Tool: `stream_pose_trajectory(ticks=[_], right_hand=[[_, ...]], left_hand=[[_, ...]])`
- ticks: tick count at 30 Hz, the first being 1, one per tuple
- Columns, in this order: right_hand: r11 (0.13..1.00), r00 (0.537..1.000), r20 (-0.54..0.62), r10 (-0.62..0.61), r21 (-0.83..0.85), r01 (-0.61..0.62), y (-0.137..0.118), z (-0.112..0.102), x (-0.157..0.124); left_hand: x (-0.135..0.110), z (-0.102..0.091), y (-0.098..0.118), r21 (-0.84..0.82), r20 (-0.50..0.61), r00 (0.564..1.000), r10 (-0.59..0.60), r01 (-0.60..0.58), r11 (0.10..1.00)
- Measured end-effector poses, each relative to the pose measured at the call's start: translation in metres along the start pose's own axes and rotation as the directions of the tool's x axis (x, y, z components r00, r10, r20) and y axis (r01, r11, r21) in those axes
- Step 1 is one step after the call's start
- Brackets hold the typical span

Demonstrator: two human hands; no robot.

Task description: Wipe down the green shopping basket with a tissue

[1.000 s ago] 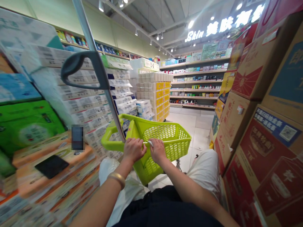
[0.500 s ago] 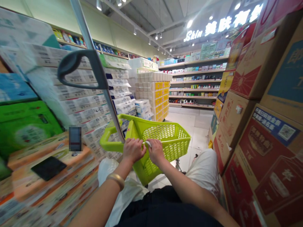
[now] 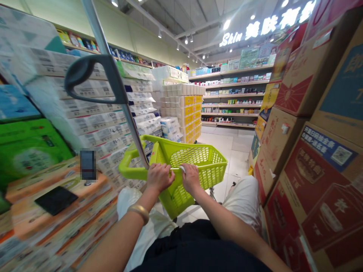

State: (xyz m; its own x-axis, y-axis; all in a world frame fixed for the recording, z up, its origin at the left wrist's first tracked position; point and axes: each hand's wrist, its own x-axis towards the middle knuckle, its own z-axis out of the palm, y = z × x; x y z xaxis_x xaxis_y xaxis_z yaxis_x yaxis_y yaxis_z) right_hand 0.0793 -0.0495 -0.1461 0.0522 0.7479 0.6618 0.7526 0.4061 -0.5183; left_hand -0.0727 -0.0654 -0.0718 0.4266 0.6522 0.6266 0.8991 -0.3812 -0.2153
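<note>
A lime-green plastic rolling shopping basket [image 3: 176, 202] stands between my knees, its perforated body tilted away from me. From its left end rises a metal pole with a grey loop handle [image 3: 117, 81]. My left hand [image 3: 160, 176] is closed over the near rim, fingers wrapped round the edge. To its right, my right hand [image 3: 191, 178] is closed at the same rim, with a small white piece of tissue or cloth [image 3: 183, 169] showing at its fingertips. Most of that white piece is hidden by the fingers.
Stacked tissue packs [image 3: 96, 124] rise on the left. A black flat object [image 3: 56, 200] and a pixelated phone-like object [image 3: 88, 165] rest on orange packs [image 3: 25, 215]. Cardboard cartons [image 3: 286, 136] line the right side. Store shelves [image 3: 232, 96] stand beyond the tiled floor.
My right hand has slid a little to the right along the rim with the white piece, widening the gap to my left hand. The left hand keeps its hold; the view has shifted slightly.
</note>
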Motion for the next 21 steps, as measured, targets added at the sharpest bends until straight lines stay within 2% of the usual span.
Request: stream_pose_trajectory(ticks=[2, 4, 7, 10, 12, 15, 19, 21], right_hand=[[0.998, 0.998, 0.026, -0.056, 0.034, 0.055, -0.013, 0.005, 0.002], [0.995, 0.994, 0.050, -0.095, 0.038, 0.093, -0.014, 0.004, 0.003], [0.996, 0.994, 0.057, -0.092, 0.001, 0.092, 0.006, -0.011, 0.001], [0.998, 1.000, 0.010, -0.021, -0.062, 0.022, 0.032, -0.025, -0.002], [0.996, 0.999, -0.020, 0.027, -0.090, -0.029, 0.039, -0.027, -0.003], [0.992, 0.995, -0.050, 0.081, -0.087, -0.086, 0.026, -0.014, -0.001], [1.000, 1.000, -0.004, 0.023, -0.020, -0.023, -0.006, 0.007, 0.003], [1.000, 1.000, 0.026, -0.016, 0.001, 0.016, -0.011, 0.008, 0.004]], left_hand=[[0.000, 0.000, -0.001, -0.009, 0.005, 1.000, -0.001, 0.001, 1.000], [0.000, 0.000, -0.002, -0.003, 0.010, 1.000, 0.006, -0.006, 1.000], [-0.001, -0.001, -0.003, 0.052, 0.015, 1.000, 0.023, -0.024, 0.998], [-0.001, -0.001, -0.002, 0.100, 0.009, 0.999, 0.031, -0.032, 0.995], [0.000, 0.000, -0.001, 0.092, -0.002, 1.000, 0.027, -0.027, 0.995], [0.001, 0.001, 0.000, 0.078, -0.007, 1.000, 0.019, -0.018, 0.997], [0.001, 0.001, -0.001, 0.060, 0.008, 1.000, 0.015, -0.015, 0.998], [0.001, 0.000, -0.003, 0.054, 0.014, 1.000, 0.013, -0.014, 0.998]])
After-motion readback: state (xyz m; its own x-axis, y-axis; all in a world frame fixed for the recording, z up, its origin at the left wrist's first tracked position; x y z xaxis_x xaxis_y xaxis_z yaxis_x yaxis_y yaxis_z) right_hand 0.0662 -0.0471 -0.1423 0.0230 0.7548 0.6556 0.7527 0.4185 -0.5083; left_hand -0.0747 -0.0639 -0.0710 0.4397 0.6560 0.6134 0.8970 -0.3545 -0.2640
